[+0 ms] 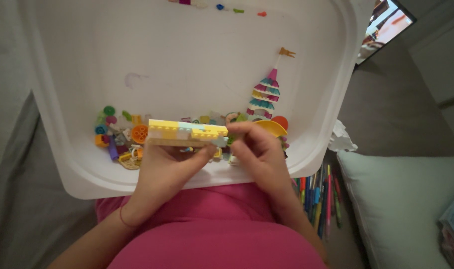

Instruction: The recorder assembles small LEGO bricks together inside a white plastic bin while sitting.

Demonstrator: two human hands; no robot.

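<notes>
A flat build of pale yellow, light blue and tan toy bricks (186, 132) is held level over the near part of a white plastic tray (72, 99). My left hand (165, 172) grips it from below, thumb pressed under its right half. My right hand (259, 149) pinches its right end with fingertips. Behind the hands lie several loose small bricks (118, 137) in many colours. A striped pink, teal and yellow tower (265, 94) with a tan flag lies on the tray past my right hand, next to a yellow dish (273, 128).
A few tiny pieces (222, 7) lie at the tray's far edge. Coloured pens (319, 199) are bundled to the right of my lap. A pale cushion (401, 199) and a box corner (453, 224) sit at the right. Crumpled white paper (342, 139) lies beside the tray.
</notes>
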